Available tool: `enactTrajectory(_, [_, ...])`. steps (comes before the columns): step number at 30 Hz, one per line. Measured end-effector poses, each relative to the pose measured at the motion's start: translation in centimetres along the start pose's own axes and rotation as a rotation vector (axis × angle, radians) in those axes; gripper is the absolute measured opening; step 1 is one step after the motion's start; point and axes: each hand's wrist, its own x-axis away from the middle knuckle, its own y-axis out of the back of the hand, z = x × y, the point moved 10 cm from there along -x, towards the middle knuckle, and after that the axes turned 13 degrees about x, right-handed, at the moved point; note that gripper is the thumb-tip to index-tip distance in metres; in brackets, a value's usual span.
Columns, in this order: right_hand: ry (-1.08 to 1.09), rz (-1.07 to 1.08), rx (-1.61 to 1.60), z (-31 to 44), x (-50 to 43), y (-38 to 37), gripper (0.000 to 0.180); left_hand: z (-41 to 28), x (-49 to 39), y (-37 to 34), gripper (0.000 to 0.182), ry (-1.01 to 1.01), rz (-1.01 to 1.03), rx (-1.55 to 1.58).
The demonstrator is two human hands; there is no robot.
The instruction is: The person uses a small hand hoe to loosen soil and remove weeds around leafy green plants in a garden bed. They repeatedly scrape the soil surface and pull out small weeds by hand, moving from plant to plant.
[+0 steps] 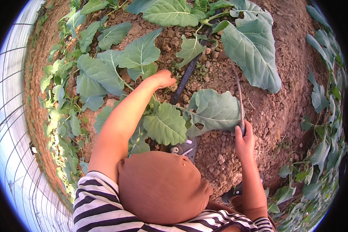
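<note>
My right hand (245, 140) grips the dark handle end of a thin hand hoe (239, 90). Its slim shaft runs up to a rusty brown blade (222, 56) on the soil, partly behind a large leaf (255, 49). My left hand (164, 79) reaches in among broad-leaved green plants, its fingers curled low over the soil just left of a black drip hose (188, 71); whether it holds anything is hidden. A wide leaf (219, 111) lies between my hands, close to the hoe's shaft. A brighter leaf (166, 123) stands nearer my knee.
Cloddy brown soil (264, 116) surrounds the plants. More leafy rows stand at the left (63, 139) and right (319, 156). My brown-clad knee (162, 185) is below, with a grey clog (191, 148) just beyond it. A ribbed translucent greenhouse wall (11, 95) curves along the far left.
</note>
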Motion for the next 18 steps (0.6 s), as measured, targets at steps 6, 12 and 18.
enactTrajectory(6, [0.013,-0.022,-0.044,0.0,0.1,0.0,0.030,-0.5,-0.6,-0.7,0.053,-0.057,0.007,-0.065])
enactTrajectory(12, [-0.093,0.059,-0.108,-1.0,0.3,0.0,0.029,-3.2,2.7,3.0,0.044,-0.232,-0.187,0.413])
enactTrajectory(18, [-0.124,0.075,-0.126,-1.9,0.6,0.1,0.030,-12.5,2.8,1.5,0.024,-0.551,-0.401,-0.274])
